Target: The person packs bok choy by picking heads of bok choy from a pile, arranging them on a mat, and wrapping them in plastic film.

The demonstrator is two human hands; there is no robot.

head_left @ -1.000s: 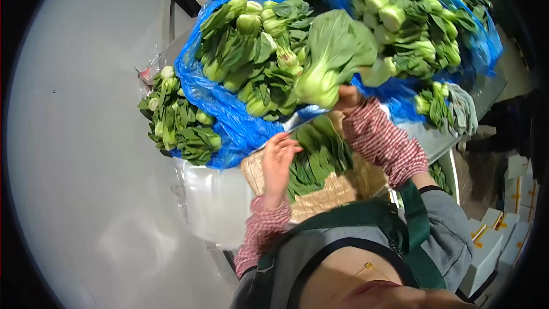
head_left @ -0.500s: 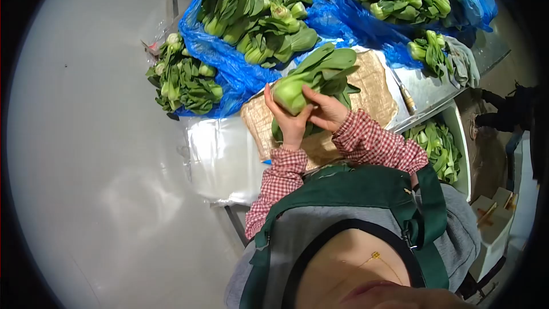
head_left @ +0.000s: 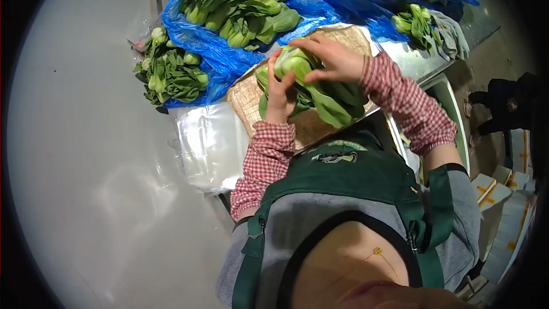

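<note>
While the left hand cups the near left side of a bok choy head, its fingers and thumb curled around the pale base, the right hand arches over the same base from the other side, partly open, with its fingers across the top and its thumb lower down. How firmly either hand presses cannot be told. The bok choy head is between the two hands, above a brown crinkled pad, its base toward the upper left and its green leaves spreading toward the lower right; whether they touch the pad is unclear

Both forearms wear red-and-white checked sleeves. The dark green apron carries a small pale logo with letters too unclear to read. To the right, white boxes bear orange markings, also illegible

Beyond the pad, a blue plastic bag lies under and around a large bok choy pile, with a smaller bok choy cluster at its left edge. Clear plastic sheeting lies just left of the pad. Farther right, a few bok choy heads sit beside a grey-green cloth
</note>
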